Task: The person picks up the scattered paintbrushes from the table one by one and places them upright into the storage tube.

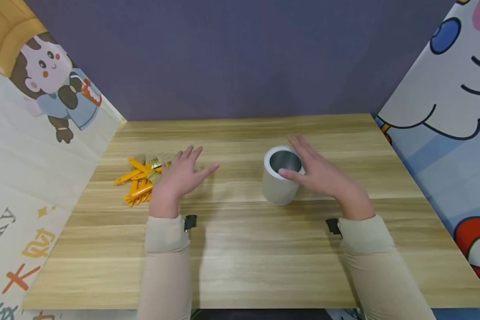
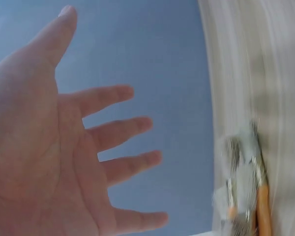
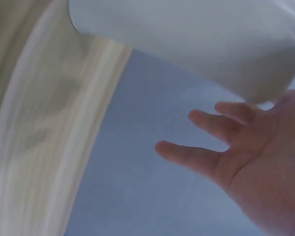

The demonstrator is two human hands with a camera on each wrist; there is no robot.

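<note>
A white cylindrical container stands upright right of the table's middle, its wide round mouth showing a grey inside. My right hand is at its right side, with thumb and fingers spread near the rim; whether they touch it I cannot tell. In the right wrist view those fingers are extended below the container's pale wall. To the left lies a pile of paintbrushes with orange-yellow handles. Just right of them hovers my left hand, fingers spread and holding nothing, partly covering the pile.
Both hands are over a light wood-grain table. A dark blue-grey panel rises along its far edge. Printed cartoon sheets flank the left and right sides. Dark wrist devices stick out from both cuffs.
</note>
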